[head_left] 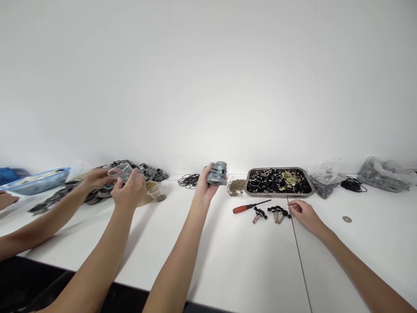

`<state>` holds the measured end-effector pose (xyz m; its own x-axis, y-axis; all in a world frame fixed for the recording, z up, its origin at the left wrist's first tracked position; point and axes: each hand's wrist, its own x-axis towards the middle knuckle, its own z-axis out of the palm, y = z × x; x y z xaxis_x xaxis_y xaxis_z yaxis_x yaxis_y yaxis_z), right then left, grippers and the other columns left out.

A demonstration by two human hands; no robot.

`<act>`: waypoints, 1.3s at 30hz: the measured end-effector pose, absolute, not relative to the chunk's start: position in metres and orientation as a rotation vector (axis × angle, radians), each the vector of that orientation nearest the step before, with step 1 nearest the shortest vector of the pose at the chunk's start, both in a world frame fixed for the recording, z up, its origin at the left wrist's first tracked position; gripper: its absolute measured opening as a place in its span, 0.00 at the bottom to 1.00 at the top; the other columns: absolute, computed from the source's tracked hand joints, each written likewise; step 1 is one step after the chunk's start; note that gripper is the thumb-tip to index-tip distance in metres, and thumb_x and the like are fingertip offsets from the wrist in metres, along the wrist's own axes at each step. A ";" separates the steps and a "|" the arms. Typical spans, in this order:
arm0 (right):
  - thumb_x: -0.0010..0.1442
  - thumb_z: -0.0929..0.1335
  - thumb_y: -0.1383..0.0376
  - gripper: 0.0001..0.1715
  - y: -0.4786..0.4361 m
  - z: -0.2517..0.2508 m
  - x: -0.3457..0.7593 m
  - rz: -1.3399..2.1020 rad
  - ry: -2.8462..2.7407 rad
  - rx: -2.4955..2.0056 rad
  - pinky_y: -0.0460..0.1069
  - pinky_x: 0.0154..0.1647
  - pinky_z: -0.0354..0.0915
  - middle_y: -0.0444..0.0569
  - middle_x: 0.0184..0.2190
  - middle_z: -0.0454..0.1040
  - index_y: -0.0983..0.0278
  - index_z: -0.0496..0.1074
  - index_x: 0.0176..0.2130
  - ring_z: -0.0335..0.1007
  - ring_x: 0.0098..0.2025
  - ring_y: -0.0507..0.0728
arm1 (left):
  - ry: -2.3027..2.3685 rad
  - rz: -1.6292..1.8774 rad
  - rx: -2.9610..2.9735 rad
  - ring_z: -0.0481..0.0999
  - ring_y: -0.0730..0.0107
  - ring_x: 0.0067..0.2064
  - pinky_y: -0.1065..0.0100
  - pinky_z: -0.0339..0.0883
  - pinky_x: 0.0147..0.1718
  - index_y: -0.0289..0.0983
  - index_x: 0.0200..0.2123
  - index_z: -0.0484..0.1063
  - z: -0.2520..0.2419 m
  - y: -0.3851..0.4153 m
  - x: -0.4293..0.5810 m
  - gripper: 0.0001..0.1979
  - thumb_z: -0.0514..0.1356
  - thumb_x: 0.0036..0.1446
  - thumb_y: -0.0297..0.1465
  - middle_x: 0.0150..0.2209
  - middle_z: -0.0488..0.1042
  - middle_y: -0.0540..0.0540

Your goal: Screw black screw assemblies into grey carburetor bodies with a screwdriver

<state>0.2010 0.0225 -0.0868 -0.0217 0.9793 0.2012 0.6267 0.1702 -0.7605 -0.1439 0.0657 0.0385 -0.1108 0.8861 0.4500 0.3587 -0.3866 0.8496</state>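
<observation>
L hand point(203, 184) & R hand point(304, 214) bare, w/ slim bare forearms point(180, 252).

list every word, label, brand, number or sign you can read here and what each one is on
There are none that I can read.
Grey part in the left hand: no legible marking; it is blurred.
Screwdriver: no lettering shows on its red handle at this size.
Metal tray and clear plastic bag at far right: no readable label or number.
</observation>
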 end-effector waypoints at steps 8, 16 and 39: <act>0.58 0.60 0.55 0.19 0.021 -0.088 0.200 0.650 -1.759 -1.501 0.51 0.34 0.63 0.49 0.29 0.72 0.65 0.73 0.37 0.69 0.32 0.58 | 0.791 1.376 1.188 0.78 0.60 0.36 0.60 0.73 0.32 0.39 0.33 0.67 -0.011 0.043 -0.053 0.15 0.62 0.52 0.44 0.31 0.75 0.45; 0.61 0.60 0.53 0.21 0.011 -0.078 0.193 0.600 -1.735 -1.528 0.50 0.31 0.60 0.49 0.31 0.73 0.63 0.72 0.41 0.67 0.32 0.57 | 0.573 1.068 1.008 0.78 0.58 0.37 0.62 0.73 0.32 0.38 0.30 0.66 -0.017 0.020 -0.035 0.19 0.70 0.38 0.39 0.36 0.76 0.44; 0.61 0.60 0.53 0.21 0.012 -0.079 0.189 0.634 -1.744 -1.556 0.53 0.41 0.63 0.52 0.38 0.76 0.63 0.72 0.41 0.70 0.41 0.60 | 1.255 1.575 1.601 0.77 0.60 0.48 0.64 0.74 0.41 0.37 0.34 0.75 -0.005 0.036 -0.063 0.06 0.62 0.56 0.33 0.44 0.78 0.41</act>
<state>0.1894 0.0119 -0.0793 -0.0282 0.9832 0.1802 0.6379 0.1565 -0.7540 -0.0632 0.0356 -0.0048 -0.1293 0.8892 0.4388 0.2296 -0.4037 0.8856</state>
